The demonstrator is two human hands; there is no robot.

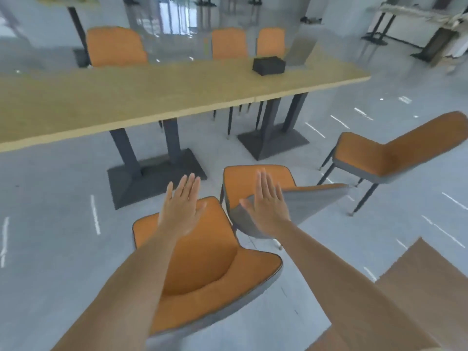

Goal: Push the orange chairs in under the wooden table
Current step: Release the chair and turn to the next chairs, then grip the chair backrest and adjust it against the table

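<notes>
Both hands reach out flat, fingers spread, each grip wide open and holding nothing: left hand (181, 211) over the nearest orange chair (202, 269), right hand (266, 211) at the second chair (260, 183)'s backrest, probably readying a push. A third chair (395, 158) stands off the surface (126, 102)'s right end, none tucked under.

I stood in a canteen-like hall, long wooden table (152, 97) at twelve o'clock, matching orange chairs (202, 262) around, more tables (395, 11) at one o'clock.

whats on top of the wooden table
A black box sits near the right end of the wooden table, with a grey upright card or stand behind it. The box's contents cannot be seen.
</notes>
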